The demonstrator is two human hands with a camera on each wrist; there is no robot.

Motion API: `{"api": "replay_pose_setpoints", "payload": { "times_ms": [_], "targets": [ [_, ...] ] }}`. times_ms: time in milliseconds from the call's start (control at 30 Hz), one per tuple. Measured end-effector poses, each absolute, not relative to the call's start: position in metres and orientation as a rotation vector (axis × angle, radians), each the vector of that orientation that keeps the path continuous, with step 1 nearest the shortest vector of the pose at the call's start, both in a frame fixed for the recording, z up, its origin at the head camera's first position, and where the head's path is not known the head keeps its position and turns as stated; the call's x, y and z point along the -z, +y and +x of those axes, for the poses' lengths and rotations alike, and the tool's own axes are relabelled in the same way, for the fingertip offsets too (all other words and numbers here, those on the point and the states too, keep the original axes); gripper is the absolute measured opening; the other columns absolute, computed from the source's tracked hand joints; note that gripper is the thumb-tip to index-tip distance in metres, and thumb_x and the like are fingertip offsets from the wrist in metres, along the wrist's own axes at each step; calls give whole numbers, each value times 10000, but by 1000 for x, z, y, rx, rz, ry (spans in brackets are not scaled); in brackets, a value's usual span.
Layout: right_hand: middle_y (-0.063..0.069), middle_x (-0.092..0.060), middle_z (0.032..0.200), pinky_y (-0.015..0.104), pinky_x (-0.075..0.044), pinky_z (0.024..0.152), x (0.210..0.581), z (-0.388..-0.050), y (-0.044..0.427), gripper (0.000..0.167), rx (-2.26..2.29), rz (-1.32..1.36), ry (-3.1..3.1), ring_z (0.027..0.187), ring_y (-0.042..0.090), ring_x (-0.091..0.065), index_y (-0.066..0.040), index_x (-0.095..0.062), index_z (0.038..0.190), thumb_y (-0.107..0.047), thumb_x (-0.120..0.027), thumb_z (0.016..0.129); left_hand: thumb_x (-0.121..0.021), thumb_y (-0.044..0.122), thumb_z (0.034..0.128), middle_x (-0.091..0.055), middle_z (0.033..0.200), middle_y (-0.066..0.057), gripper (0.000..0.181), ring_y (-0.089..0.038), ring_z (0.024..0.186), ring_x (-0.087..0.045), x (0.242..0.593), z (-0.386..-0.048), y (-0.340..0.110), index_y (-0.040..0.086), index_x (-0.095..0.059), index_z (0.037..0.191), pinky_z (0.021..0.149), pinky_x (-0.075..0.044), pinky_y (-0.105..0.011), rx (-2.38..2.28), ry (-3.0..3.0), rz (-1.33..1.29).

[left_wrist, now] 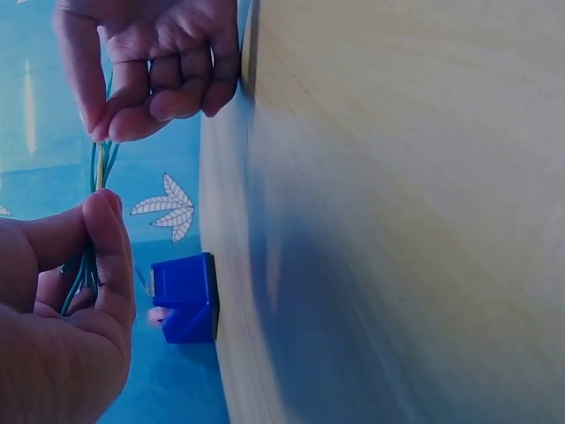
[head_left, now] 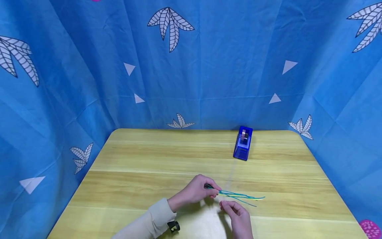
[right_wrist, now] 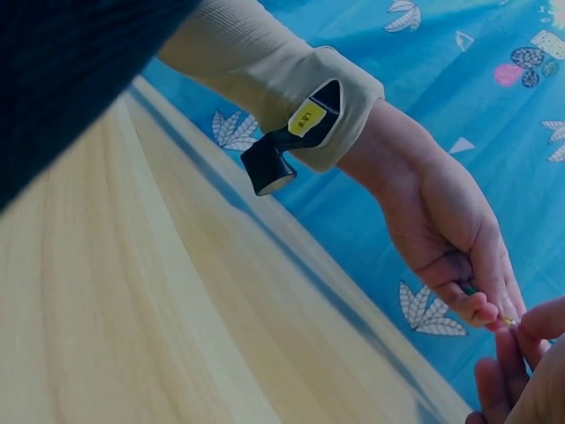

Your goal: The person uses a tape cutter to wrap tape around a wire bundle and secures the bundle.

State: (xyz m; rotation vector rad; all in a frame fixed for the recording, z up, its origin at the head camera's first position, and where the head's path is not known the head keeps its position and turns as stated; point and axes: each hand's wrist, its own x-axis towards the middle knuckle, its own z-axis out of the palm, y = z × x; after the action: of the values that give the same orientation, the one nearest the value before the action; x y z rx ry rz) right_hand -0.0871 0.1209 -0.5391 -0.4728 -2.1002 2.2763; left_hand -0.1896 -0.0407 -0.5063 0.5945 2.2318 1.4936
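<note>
My left hand [head_left: 198,190] pinches a small bundle of thin green and yellow wires [head_left: 238,195] between thumb and fingertips. The loose ends fan out to the right over the table, while the other part bends inside the palm, partly hidden. Just nearer than the bundle, my right hand [head_left: 237,217] has thumb and index finger pressed together. A faint strip of clear tape [head_left: 231,174] runs from the blue tape dispenser [head_left: 243,143] towards these fingertips, and they appear to pinch its end. In the left wrist view, the right hand [left_wrist: 154,66] is above the left hand [left_wrist: 75,300].
The tape dispenser stands near the back edge of the wooden table [head_left: 143,156], right of its middle. A blue patterned curtain [head_left: 209,66] hangs around the back and sides. A black wrist camera [right_wrist: 274,159] is strapped over the beige left sleeve [right_wrist: 256,62].
</note>
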Motion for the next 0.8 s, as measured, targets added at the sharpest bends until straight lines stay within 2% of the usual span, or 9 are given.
{"api": "replay_pose_setpoints", "payload": {
  "times_ms": [467, 800],
  "targets": [
    [-79, -767, 890, 211, -544, 700, 543, -91, 125, 260, -2224, -584, -2185, 767, 59, -676, 95, -705, 1156, -120, -665, 1015, -754, 55, 926, -776, 831, -66, 70, -125, 722, -709, 504, -189, -42, 89, -802, 964, 660, -569, -209, -1470, 2239, 626],
    [-52, -740, 846, 199, -505, 669, 540, -90, 126, 346, -2236, -615, -2159, 734, 52, -612, 86, -642, 1304, -107, -644, 1018, -753, 50, 928, -775, 850, -102, 70, -106, 714, -696, 506, -190, -43, 86, -802, 963, 666, -562, -197, -1458, 2246, 664]
  ]
}}
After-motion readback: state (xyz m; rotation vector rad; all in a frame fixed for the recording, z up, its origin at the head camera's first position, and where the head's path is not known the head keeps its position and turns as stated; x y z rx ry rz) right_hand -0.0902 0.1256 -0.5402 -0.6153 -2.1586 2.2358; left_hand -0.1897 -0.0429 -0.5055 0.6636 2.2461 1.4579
